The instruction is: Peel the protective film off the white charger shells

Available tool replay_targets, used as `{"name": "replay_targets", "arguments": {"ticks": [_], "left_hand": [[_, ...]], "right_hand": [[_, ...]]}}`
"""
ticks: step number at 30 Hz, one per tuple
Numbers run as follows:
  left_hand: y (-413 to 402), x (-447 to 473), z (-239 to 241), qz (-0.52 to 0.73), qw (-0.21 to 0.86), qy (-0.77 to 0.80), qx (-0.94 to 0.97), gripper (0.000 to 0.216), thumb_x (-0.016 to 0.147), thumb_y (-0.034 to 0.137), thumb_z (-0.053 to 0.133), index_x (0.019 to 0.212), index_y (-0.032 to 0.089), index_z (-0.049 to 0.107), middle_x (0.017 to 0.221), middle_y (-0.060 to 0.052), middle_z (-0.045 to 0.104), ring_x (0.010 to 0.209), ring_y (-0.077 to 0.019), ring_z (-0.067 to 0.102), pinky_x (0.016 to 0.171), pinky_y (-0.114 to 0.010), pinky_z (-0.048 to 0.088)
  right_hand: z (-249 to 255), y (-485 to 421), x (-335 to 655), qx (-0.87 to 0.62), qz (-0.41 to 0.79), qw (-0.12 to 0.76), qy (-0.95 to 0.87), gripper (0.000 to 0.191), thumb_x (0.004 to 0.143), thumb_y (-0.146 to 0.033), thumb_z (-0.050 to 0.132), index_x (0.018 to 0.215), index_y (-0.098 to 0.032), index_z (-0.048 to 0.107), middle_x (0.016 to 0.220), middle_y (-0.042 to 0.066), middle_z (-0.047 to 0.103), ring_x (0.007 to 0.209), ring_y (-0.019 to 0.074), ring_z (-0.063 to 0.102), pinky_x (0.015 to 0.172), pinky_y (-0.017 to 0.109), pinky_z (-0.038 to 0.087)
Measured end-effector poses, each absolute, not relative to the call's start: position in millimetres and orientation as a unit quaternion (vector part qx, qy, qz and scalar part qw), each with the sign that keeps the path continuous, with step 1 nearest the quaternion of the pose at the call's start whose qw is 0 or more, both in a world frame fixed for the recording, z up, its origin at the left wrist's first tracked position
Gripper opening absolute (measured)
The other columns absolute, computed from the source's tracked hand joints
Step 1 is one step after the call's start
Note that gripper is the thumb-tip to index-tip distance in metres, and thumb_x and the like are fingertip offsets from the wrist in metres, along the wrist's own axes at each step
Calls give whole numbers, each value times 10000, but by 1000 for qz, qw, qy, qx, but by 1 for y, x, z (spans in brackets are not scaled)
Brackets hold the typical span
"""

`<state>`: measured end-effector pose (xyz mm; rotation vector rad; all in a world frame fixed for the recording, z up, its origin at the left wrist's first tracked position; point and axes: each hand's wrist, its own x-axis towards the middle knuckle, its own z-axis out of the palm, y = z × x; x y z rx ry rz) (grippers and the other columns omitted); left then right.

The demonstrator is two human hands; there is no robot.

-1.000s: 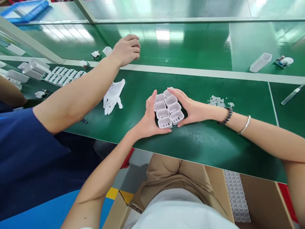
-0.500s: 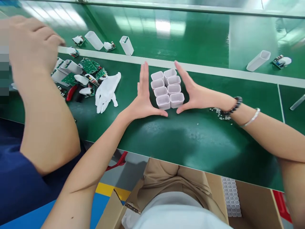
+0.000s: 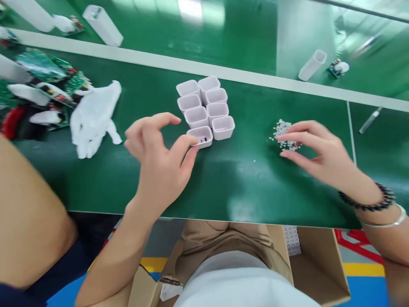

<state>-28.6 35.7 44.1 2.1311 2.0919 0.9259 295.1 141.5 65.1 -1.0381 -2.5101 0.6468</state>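
Head camera: eight white plastic casings (image 3: 204, 108) stand open end up on the green belt (image 3: 243, 183), packed touching one another in a block two wide and four deep. The person's left hand (image 3: 159, 164) hovers at the block's near left corner, empty, with its fingers loosely curled and its thumb just beside the nearest casing. Inside that casing two dark slots show. The right hand (image 3: 322, 151) lies well apart to the right, fingers stretched side by side over one small heap of clear pellets (image 3: 283, 130) and thumb tucked beneath. It cannot be told whether any pellet is caught between them. That wrist wears two bands, a dark bead bracelet (image 3: 367, 204) and a silver bangle (image 3: 394, 217).

One white glove (image 3: 94, 117) lies crumpled to the left of the block, next to a jumble of green circuit boards (image 3: 44, 72) too blurred to count. Beyond the pale strip, two more single casings lie on their sides, one far left (image 3: 102, 19) and one far right (image 3: 312, 65). A co-worker's bare arm (image 3: 28, 213) fills the lower left corner. An open cardboard box (image 3: 319, 264) sits below the belt's edge. No lettering or brand can be read anywhere.
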Motion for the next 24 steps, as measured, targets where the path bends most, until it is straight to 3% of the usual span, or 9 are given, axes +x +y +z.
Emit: {"name": "replay_targets", "arguments": {"ticks": [2, 4, 8, 13, 18, 21, 24], "left_hand": [[23, -28, 45, 344, 49, 645, 681, 60, 887, 232, 679, 932, 259, 650, 1384, -91, 545, 1339, -364, 476, 1043, -589, 427], [6, -24, 42, 405, 143, 630, 648, 101, 882, 194, 686, 939, 250, 625, 1371, -62, 600, 1281, -303, 565, 1022, -507, 492], [-21, -10, 26, 489, 320, 632, 509, 95, 908, 225, 685, 968, 286, 644, 1249, 5, 694, 1089, -214, 682, 908, -370, 584], [-17, 4, 22, 545, 472, 587, 368, 158, 922, 310, 686, 1075, 292, 652, 1143, -23, 709, 1004, -187, 694, 801, -284, 608], [9, 15, 32, 554, 644, 471, 235, 189, 938, 343, 631, 1107, 257, 642, 1054, -34, 693, 843, -157, 681, 647, -244, 612], [18, 23, 36, 542, 707, 414, 187, 272, 940, 299, 615, 1208, 249, 630, 1072, -25, 662, 882, -157, 685, 692, -271, 646], [18, 30, 37, 539, 728, 386, 177, 400, 943, 250, 611, 1340, 290, 586, 1078, -11, 646, 980, -159, 676, 840, -320, 654]], "right_hand": [[60, 131, 283, -343, 275, 148, -886, 182, 975, -329, 606, 1120, -305, 713, 1074, 66, 699, 836, 222, 678, 681, 387, 581], [52, 125, 271, -324, 311, 126, -885, 175, 998, -293, 557, 1074, -277, 714, 994, 46, 719, 710, 176, 644, 606, 336, 539], [39, 127, 258, -327, 320, 134, -879, 179, 1006, -308, 542, 1025, -268, 716, 983, 38, 729, 689, 165, 620, 603, 316, 506], [32, 133, 257, -319, 314, 162, -880, 160, 988, -324, 591, 894, -251, 698, 964, 34, 690, 659, 145, 584, 576, 298, 472], [26, 128, 254, -286, 234, 132, -920, 203, 1043, -244, 449, 938, -209, 619, 1005, 59, 658, 692, 136, 570, 576, 265, 438], [25, 123, 252, -281, 186, 127, -933, 195, 1054, -213, 395, 961, -189, 564, 1009, 76, 633, 629, 123, 492, 509, 262, 355], [31, 113, 251, -272, 305, 201, -890, 147, 1050, -178, 415, 967, -194, 536, 950, 56, 604, 721, 123, 549, 604, 243, 444]]}}
